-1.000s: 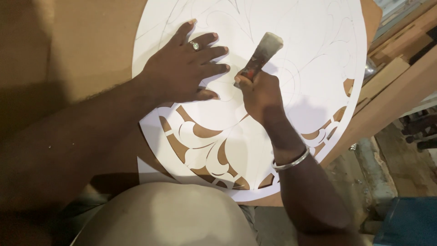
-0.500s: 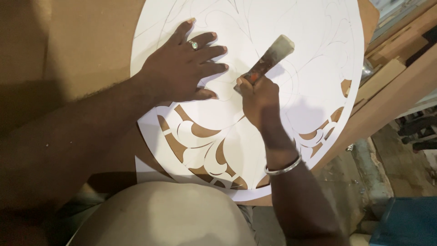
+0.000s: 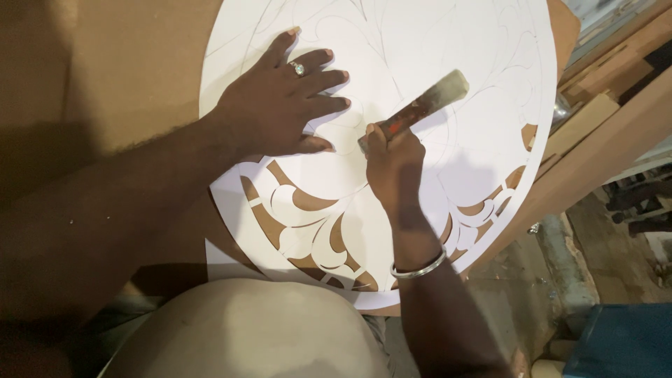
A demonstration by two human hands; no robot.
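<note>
— Head view: what could go wrong at this bench?

— The right hand [image 3: 393, 162] is closed around a wooden-handled cutting tool [image 3: 414, 110], its working end hidden under the fist and set on the white round stencil sheet [image 3: 448, 63]. A slip seems possible — the blade could run off the pencilled curve and tear a thin bridge between cut-outs, or skid toward the thumb of the left hand [image 3: 280, 98].

— Why that thumb?

— The left hand lies open and flat, ringed fingers spread, pinning the sheet just beside the tool.

— And the sheet itself?

— It rests on a brown board [image 3: 126, 77] under both hands — finished leaf-shaped openings lie nearer the person, uncut outlines beyond.
</note>
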